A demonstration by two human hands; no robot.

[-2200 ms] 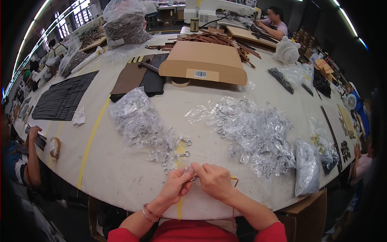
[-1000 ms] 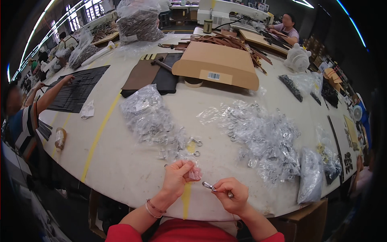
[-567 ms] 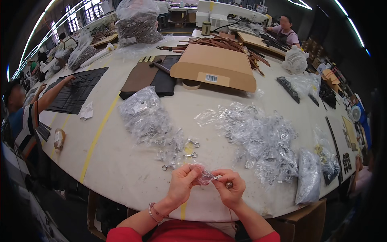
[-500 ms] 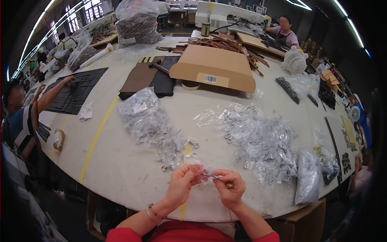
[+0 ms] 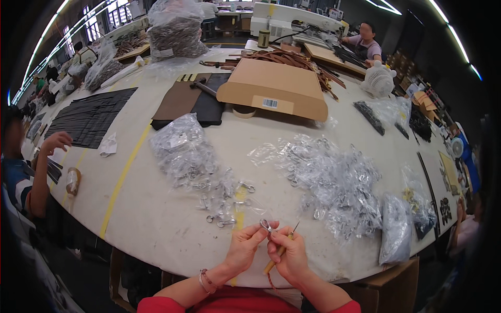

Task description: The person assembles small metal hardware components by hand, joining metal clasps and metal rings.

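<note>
The left hand (image 5: 243, 248) has thumb and fingers pinched together on a silver metal clasp with a rounded loop (image 5: 269, 228), raised over the near edge of the table (image 5: 177, 229), which has a cream-white top. Just beside it, the right hand (image 5: 293, 255) is curled around a thin pointed tool with a yellowish wooden handle (image 5: 270, 266), its metal point slanting up and away; whether these fingers also touch the clasp, I cannot tell. A reddish cord (image 5: 271, 282) hangs from the handle's lower end.

Just beyond the left hand lie small silver metal rings and hooks in clear plastic (image 5: 222, 202), next to a bulky clear plastic bag (image 5: 180, 141). Ahead and to the right spreads a wide heap of clear-wrapped silver metal pieces (image 5: 339, 185), with a stuffed greyish plastic bag (image 5: 395, 229) beside it. Farther back sits a brown cardboard box (image 5: 279, 83).
</note>
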